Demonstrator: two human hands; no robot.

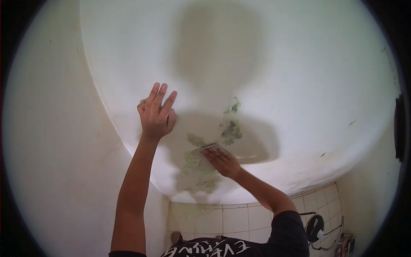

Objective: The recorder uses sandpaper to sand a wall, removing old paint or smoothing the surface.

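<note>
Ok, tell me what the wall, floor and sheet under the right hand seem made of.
Wall: probably painted plaster, pale and mostly matt, with rough, discoloured patches.
Floor: likely ceramic tile, from its pale grid; gloss unclear.
Sheet: perhaps paper; thin, greyish edge; finish unclear.

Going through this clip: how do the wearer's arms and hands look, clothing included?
The left hand and right hand are bare, with no visible gloves or wristwear. Short dark sleeves belong to a dark shirt with white lettering.

Two hands (156, 115) (223, 162); one thin sheet (206, 147); one metal-framed seat (315, 228); one dark shirt (287, 233).
</note>
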